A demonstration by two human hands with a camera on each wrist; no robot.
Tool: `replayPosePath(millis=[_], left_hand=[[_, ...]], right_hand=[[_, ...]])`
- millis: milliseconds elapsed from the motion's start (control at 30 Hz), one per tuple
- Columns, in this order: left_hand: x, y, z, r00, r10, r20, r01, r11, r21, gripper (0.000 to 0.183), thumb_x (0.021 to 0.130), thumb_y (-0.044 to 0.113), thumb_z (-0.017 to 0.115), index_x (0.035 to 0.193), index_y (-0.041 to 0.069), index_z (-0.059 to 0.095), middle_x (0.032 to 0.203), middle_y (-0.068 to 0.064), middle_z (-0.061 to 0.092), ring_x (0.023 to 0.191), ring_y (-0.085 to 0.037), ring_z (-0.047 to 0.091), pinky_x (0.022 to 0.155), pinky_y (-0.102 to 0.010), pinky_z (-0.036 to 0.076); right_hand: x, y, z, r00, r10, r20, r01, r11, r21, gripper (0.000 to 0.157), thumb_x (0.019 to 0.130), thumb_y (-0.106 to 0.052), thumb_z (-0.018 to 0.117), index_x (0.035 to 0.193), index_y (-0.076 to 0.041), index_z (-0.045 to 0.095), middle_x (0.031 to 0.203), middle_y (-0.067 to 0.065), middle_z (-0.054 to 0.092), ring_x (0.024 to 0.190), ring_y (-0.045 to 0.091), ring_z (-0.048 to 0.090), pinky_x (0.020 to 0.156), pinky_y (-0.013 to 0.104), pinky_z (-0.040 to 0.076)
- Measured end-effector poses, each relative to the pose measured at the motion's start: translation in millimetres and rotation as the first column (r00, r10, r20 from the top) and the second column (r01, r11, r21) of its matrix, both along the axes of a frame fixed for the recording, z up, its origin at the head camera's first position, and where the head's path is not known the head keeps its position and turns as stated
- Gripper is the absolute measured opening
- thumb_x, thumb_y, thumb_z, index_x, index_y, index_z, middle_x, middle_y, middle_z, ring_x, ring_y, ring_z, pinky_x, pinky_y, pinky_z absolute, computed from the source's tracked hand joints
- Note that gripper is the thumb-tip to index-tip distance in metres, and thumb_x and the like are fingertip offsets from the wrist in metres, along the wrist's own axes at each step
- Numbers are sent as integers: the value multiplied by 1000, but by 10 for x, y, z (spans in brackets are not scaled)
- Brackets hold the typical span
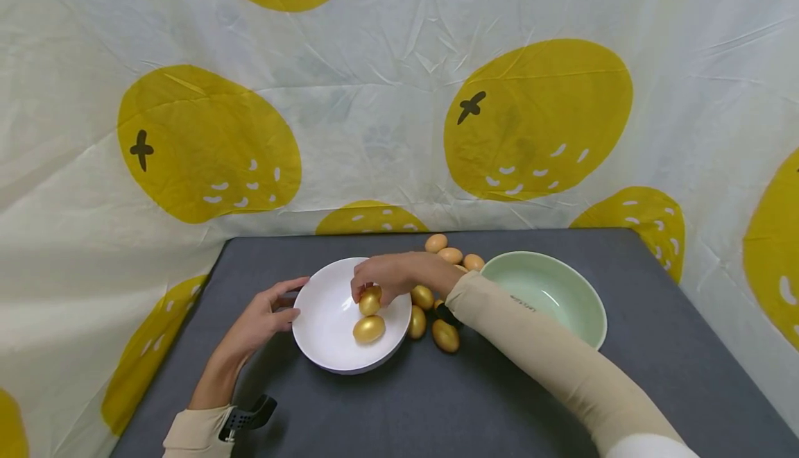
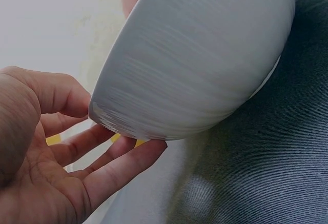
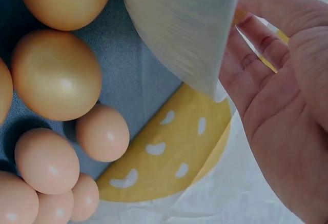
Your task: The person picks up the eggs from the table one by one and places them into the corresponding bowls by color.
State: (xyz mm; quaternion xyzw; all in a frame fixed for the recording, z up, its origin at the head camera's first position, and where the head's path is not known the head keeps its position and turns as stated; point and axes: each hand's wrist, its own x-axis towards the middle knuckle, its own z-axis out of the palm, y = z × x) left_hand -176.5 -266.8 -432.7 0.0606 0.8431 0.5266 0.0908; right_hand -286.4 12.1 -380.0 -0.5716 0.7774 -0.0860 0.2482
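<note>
A white bowl (image 1: 331,298) stands on the dark table. My left hand (image 1: 265,316) is at its left side, fingers spread, with thumb and fingertips touching the outside near the rim; the left wrist view shows this hand (image 2: 61,152) against the bowl's wall (image 2: 195,55). Over the bowl's inside, my right hand (image 1: 390,276) holds a golden egg (image 1: 370,300) in its fingertips. Another golden egg (image 1: 369,329) lies in the bowl just below. In the right wrist view the hand (image 3: 277,96) reaches over the rim, and the bowl hides its fingertips.
Right of the bowl lie several golden eggs (image 1: 446,336), with several smaller brown eggs (image 1: 436,243) behind them. A pale green bowl (image 1: 583,309) stands farther right, partly covered by my right sleeve (image 1: 549,361). A fruit-patterned cloth (image 1: 374,132) hangs behind the table.
</note>
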Motion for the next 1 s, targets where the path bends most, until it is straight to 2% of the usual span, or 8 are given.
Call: replayPosePath(millis=[167,433,667,767,1000], left_hand=[[-5,5,6,1000,4,4,-4,1000,-8,57,95,6,64,150,13,50,151,-19,45,120,-37,57,86,-43,58],[-11,3,-16,1000,-3,4,3,1000,-4,58,95,5,64,150,13,49,151,-20,45,120,-38,57,86,-44,58],[-2,11,-6,1000,2,4,-2,1000,-4,58,95,5,64,150,12,49,150,-20,46,120,-38,57,86,-44,58],[-2,15,-3,1000,12,11,-11,1000,-4,58,94,5,64,150,13,49,150,-20,46,121,-38,57,86,-43,58],[3,17,2,1000,21,19,-21,1000,-13,58,95,6,63,151,14,49,149,-18,46,122,-38,56,86,-42,58]], right_hand=[[28,-37,-45,1000,-8,-29,9,999,34,35,85,-2,79,117,-15,69,111,-1,60,104,14,54,96,20,43],[32,-64,-126,995,30,-92,-21,995,94,33,88,-9,78,119,-20,71,109,-6,62,103,13,56,92,19,43],[74,-58,-144,995,12,-96,-1,993,119,33,88,-8,78,118,-20,72,111,-4,64,103,12,57,91,19,44],[105,-33,-101,998,-1,-70,9,994,108,34,88,-7,78,119,-18,72,117,-2,66,111,15,60,95,20,44],[219,133,130,999,-17,-42,18,999,26,34,90,1,72,122,-12,71,121,3,66,116,20,61,99,23,45]])
